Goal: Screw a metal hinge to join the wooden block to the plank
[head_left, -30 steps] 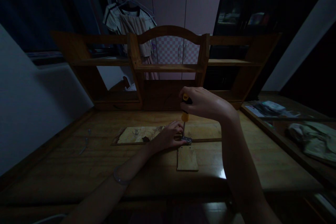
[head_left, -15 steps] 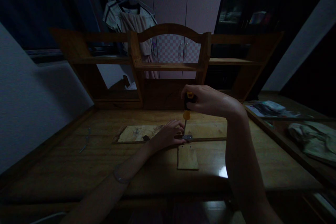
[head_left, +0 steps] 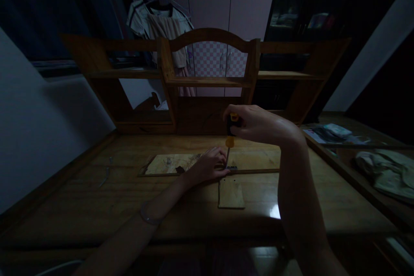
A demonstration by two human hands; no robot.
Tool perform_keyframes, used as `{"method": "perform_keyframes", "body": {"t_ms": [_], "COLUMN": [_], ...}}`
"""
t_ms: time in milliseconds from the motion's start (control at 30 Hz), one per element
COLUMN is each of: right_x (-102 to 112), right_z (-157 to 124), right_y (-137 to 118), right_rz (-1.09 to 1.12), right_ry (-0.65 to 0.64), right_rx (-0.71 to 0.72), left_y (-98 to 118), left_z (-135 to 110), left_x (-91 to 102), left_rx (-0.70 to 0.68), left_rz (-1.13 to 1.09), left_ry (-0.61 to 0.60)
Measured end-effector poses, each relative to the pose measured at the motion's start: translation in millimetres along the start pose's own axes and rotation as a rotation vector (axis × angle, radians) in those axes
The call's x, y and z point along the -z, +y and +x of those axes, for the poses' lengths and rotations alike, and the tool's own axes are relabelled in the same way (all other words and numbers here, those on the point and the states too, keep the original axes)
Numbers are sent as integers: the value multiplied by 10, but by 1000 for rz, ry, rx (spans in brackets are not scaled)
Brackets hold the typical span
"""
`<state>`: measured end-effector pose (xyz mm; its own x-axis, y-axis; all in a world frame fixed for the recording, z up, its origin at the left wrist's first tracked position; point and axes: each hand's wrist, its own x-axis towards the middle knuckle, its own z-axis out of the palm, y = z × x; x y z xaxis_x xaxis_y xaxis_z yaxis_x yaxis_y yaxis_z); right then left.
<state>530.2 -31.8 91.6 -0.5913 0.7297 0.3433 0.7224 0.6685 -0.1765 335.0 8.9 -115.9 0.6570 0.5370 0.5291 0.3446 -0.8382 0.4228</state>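
My right hand (head_left: 249,123) is wrapped round the black and yellow handle of a screwdriver (head_left: 230,141), which stands nearly upright with its shaft pointing down. Its tip meets a small metal piece that looks like a hinge (head_left: 232,167), at the front edge of a long wooden board (head_left: 255,160). My left hand (head_left: 211,164) lies across the board, fingers curled in beside the tip and touching the hinge; part of it is hidden under them. Just in front lies a small square wooden piece (head_left: 231,194) with two dark holes near its back edge.
Small metal bits, probably screws (head_left: 105,177), lie on the wooden desk (head_left: 80,198) at the left. A wooden shelf unit (head_left: 207,82) rises along the back. Folded cloth (head_left: 384,170) and papers (head_left: 336,133) sit to the right, beyond the desk's raised edge.
The hinge's bright face has tipped, so it now shows as a thinner strip. Both hands and the screwdriver stay almost in place.
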Motion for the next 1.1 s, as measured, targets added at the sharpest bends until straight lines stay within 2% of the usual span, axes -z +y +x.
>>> {"method": "perform_keyframes", "body": {"t_ms": [100, 233, 300, 500, 733, 900, 1033, 1100], "right_x": [-26, -71, -80, -77, -59, -61, -76, -81], "right_z": [6, 21, 28, 48, 30, 34, 38, 41], "right_y": [-19, -56, -72, -58, -65, -100, -136, -140], "right_rz": [-64, -216, -215, -73, -158, -131, -273, -241], "right_ry": [16, 50, 35, -25, -11, 4, 51, 48], "right_rx": [-34, -146, -168, -137, -193, -148, -213, -216], "left_y": [-1, -17, -25, -19, -36, -6, 10, 10], "left_z": [1, 7, 6, 2, 17, 14, 19, 22], "left_x": [-8, -32, -45, -51, -39, -23, -29, -33], "left_rx": [14, 17, 18, 28, 36, 37, 39, 44], "left_rz": [6, 13, 18, 35, 24, 10, 17, 18], "left_ry": [-16, -36, -35, -41, -57, -47, -41, -39]}}
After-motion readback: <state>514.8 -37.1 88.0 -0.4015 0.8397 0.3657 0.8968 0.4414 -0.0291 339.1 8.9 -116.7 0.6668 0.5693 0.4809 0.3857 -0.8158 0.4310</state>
